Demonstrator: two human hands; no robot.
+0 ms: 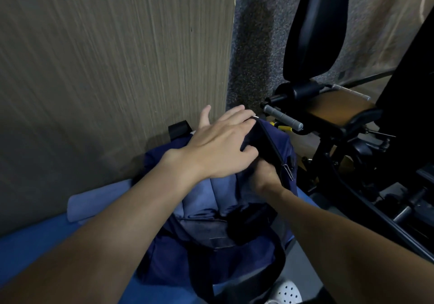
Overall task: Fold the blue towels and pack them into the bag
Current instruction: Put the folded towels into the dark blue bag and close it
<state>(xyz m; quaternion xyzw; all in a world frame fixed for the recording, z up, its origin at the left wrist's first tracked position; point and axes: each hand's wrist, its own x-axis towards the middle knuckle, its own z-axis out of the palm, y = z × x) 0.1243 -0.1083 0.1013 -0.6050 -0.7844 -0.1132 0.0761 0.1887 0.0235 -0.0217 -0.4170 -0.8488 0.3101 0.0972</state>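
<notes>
I am looking down on a blue surface (35, 245) that runs along the foot of a wood-grain wall (105, 57). Nearest me, at the bottom edge, the toe of a white perforated shoe (286, 292) shows on the floor.

Just above it stands the navy bag (211, 252), on the right end of the surface with its mouth open toward me. Light blue towels (206, 193) are packed inside, their folds upright and pressed together, filling the left part of the opening.

My right grip (265, 174) reaches into the bag at its right side. The fingers go out of sight under the rim's dark lining, so I cannot tell whether they are curled or what they hold.

My left grip (218, 148) lies across the top of the bag and holds its far rim. The fingers are spread over the outside of the flap and the thumb presses against the lining beneath, pinching the edge.

Another folded blue towel (94, 200) lies flat on the surface, just beside the bag on its left. A black strap (178, 127) stands up behind the bag, close to the wall.

Farther right stands a black exercise machine (328, 111) with a brown seat pad and a grey handle.
</notes>
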